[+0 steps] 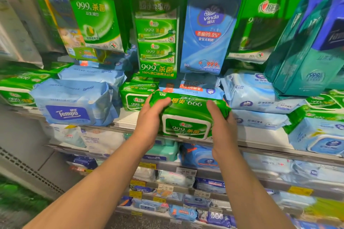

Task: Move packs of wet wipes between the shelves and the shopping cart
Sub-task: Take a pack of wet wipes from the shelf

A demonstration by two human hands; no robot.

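Small price tags line the front rails of the lower shelves (242, 177): a yellow tag (147, 165) sits near the middle, a white tag (186, 171) with printed digits just right of it, and another yellow tag (299, 190) further right. A grey side panel (28, 169) with rows of perforations runs along the left. Below it lies a blurred green patch (16, 197). A dark speckled floor (141, 221) shows at the bottom.
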